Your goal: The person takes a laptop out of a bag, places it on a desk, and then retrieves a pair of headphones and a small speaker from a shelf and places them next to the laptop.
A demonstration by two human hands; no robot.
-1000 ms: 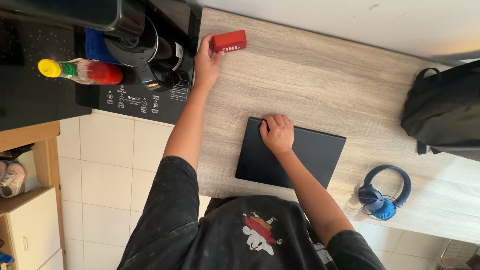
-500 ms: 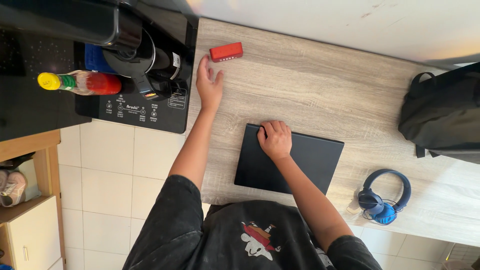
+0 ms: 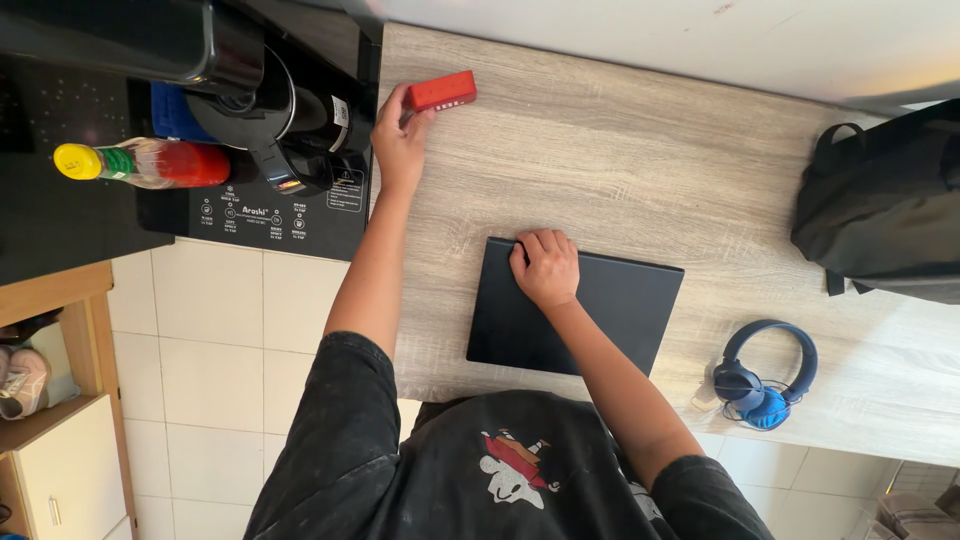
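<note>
We are reaching with our left hand (image 3: 398, 140) to the far left corner of the wooden table (image 3: 640, 170), where the fingers are closing around the left end of a small red speaker (image 3: 441, 90). The speaker is lying on the tabletop near the table's far edge, just beside the black induction cooker (image 3: 280, 205) on the left. Our right hand (image 3: 545, 268) is resting curled, knuckles up, on the far left part of a closed black laptop (image 3: 575, 320), pressing on its lid rather than gripping it. The laptop is lying flat at the near edge of the table, directly in front of us.

On the cooker, 1 black kettle (image 3: 265, 110) is standing, and a red sauce bottle (image 3: 145, 163) with a yellow cap is lying on its side to the left. To the right of the laptop, blue headphones (image 3: 765, 375) are sitting near the table's near edge. Farther right, a black backpack (image 3: 885, 210) is occupying the table's right end.
</note>
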